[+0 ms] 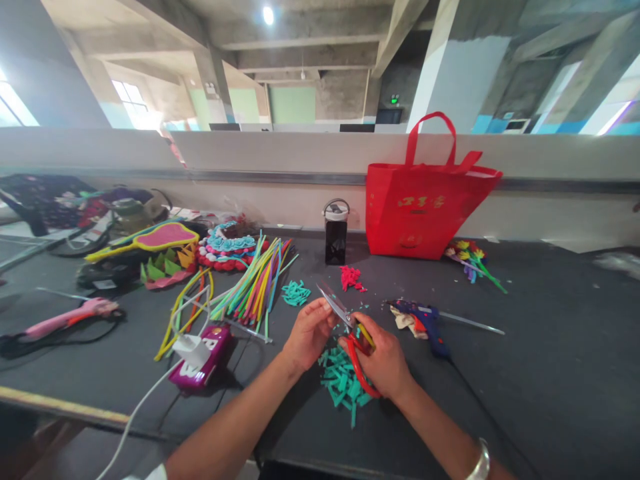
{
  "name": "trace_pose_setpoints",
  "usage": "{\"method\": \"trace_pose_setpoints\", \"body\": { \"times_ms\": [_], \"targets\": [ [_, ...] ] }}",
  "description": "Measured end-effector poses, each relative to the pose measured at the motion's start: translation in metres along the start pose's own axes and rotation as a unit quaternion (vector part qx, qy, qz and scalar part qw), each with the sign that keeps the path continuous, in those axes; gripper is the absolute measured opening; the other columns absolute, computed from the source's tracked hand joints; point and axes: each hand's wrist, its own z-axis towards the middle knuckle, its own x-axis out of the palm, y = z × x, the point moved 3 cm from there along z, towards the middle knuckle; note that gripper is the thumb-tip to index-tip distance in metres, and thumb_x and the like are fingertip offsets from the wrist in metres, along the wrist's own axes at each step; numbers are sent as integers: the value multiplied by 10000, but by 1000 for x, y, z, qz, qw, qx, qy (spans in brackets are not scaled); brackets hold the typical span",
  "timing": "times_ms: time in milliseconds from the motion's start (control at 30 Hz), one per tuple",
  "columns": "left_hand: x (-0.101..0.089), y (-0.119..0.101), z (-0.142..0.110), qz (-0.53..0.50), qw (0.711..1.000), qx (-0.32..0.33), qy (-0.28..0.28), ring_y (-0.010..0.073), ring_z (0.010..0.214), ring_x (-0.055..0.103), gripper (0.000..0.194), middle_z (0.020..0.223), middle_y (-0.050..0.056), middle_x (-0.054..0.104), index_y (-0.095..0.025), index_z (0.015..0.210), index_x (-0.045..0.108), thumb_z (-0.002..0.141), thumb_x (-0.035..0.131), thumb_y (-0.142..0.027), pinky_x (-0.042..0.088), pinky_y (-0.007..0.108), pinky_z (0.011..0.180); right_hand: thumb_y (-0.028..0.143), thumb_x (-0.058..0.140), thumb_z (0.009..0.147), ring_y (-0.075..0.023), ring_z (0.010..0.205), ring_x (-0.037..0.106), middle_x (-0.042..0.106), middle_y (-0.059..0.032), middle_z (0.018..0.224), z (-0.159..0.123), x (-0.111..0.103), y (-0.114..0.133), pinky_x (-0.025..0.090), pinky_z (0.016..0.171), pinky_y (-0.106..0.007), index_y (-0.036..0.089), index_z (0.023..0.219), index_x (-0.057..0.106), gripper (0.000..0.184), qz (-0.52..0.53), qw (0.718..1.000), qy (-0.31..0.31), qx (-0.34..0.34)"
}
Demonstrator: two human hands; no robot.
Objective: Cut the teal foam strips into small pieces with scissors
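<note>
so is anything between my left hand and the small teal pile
Nothing visible; only bare table shows between the left hand and the small teal pile. The scissors are in the right hand.

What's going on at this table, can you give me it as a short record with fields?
Right hand: right hand grips scissors
Left hand: left hand at the blades; any piece held is too small to tell
Below hands: teal strips, loose pile
Beyond hands: teal bits; red bits
Left side: colored sticks, purple box, pink tool
Right side: glue gun, flowers
Back: bottle, red bag, both upright
</note>
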Motion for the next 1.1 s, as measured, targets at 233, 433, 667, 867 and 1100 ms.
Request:
{"method": "trace_pose_setpoints", "body": {
  "times_ms": [233,433,667,867,1100],
  "targets": [
    [0,0,0,0,1000,4,3,74,567,422,178,595,-29,470,-131,742,623,715,721,-277,369,219,622,414,591,817,-179,687,649,692,-20,860,1,0,4,499,671,-277,243,1146,548,373,-1,1000,7,-8],
    [-1,4,1,-5,1000,-1,15,78,571,431,162,576,-31,476,-134,749,622,728,704,-272,372,230,652,436,584,823,-191,716,665,701,-29,888,1,2,1,495,678,-280,240,1161,544,392,-15,1000,9,-9],
    [0,3,1,6,1000,0,2,83,568,431,167,566,-34,474,-148,708,593,722,701,-274,368,233,646,439,564,843,-178,625,647,692,-11,758,0,3,0,481,601,-260,225,1125,562,354,-1,1000,4,8],
    [-9,-1,3,75,990,69,-96,81,559,403,174,554,-47,452,-162,695,592,722,699,-296,347,223,612,499,588,817,-183,704,646,690,-28,873,5,-8,-5,476,651,-274,220,1143,554,431,-78,995,-51,26],
    [-20,-3,5,146,966,137,-160,78,575,403,197,589,-48,462,-159,657,585,711,695,-312,336,218,604,459,614,791,-184,766,634,690,-38,956,4,-8,-1,468,701,-285,243,1179,598,444,-212,974,-78,-17]
  ]
}}
